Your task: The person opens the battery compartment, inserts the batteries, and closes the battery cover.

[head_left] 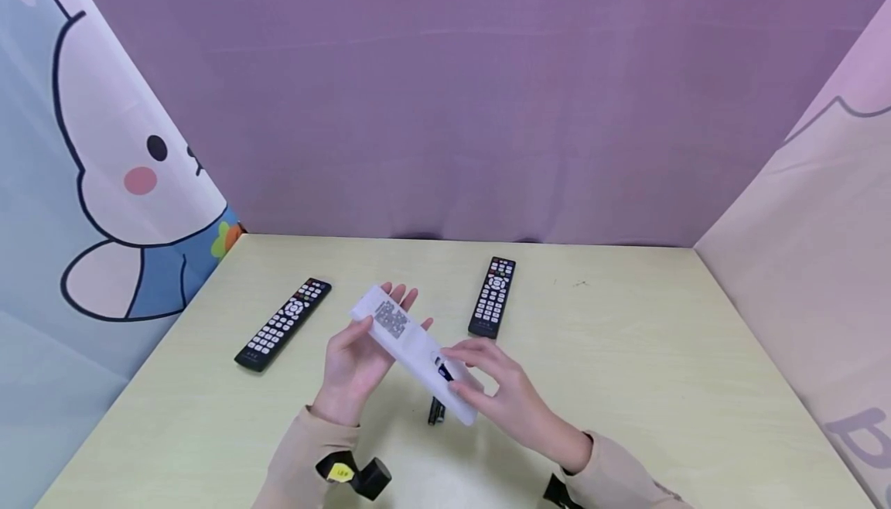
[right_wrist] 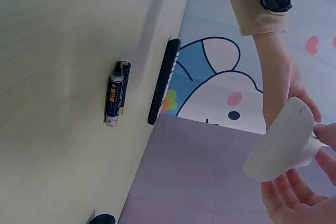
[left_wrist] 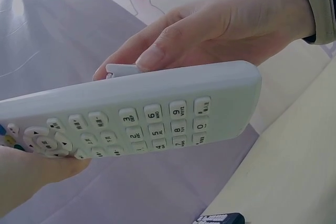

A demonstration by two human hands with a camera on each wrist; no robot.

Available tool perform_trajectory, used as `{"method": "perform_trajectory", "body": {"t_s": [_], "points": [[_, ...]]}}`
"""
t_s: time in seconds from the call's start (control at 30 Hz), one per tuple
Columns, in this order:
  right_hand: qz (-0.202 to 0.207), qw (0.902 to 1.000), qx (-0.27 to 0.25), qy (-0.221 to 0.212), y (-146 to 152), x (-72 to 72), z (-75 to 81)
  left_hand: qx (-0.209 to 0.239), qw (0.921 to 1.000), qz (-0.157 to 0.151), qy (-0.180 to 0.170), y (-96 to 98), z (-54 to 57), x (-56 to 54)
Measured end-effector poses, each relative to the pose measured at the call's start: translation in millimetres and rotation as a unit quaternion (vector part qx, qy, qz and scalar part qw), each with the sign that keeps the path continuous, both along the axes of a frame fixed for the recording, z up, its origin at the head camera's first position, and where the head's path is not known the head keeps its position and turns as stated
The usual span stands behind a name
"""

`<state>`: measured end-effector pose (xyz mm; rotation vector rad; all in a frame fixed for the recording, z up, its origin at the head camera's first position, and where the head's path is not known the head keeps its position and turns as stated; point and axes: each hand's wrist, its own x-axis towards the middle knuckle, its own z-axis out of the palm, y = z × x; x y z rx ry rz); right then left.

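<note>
A white remote control lies tilted across my left hand, its labelled back turned up to the head view. My left thumb rests along its edge, with fingers extending past the far side. The left wrist view shows the button face from below. My right hand pinches a small white battery cover, raised along the remote's back edge. Beside those fingertips a dark opening shows in the back. Two batteries lie side by side on the table, partly hidden under the remote in the head view.
One black remote control lies on the left of the table, another black remote behind my right hand. A purple cloth wall stands at the back, with printed cloth on both sides.
</note>
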<state>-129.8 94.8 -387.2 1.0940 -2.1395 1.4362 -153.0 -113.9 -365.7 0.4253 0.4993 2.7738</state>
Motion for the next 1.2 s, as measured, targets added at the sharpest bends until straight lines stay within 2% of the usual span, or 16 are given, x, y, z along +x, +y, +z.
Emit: {"method": "perform_trajectory", "body": {"t_s": [0.33, 0.47, 0.73, 1.2], "points": [[0.023, 0.9987, 0.032, -0.032, 0.0, 1.2, -0.1, 0.003, 1.0, -0.004, 0.007, 1.0, 1.5, 0.0], [0.025, 0.9976, 0.058, -0.031, 0.9, 1.7, -0.6, -0.001, 0.9999, -0.002, 0.012, 0.8, 2.6, 0.0], [0.024, 0.9936, 0.108, 0.022, 0.7, 1.7, -2.9, -0.004, 0.9999, 0.001, 0.014, -0.3, 3.0, 0.2], [0.037, 0.9934, 0.093, 0.056, -0.6, 1.4, -5.0, -0.002, 0.9999, -0.003, 0.014, -1.6, 1.1, 0.7]]}}
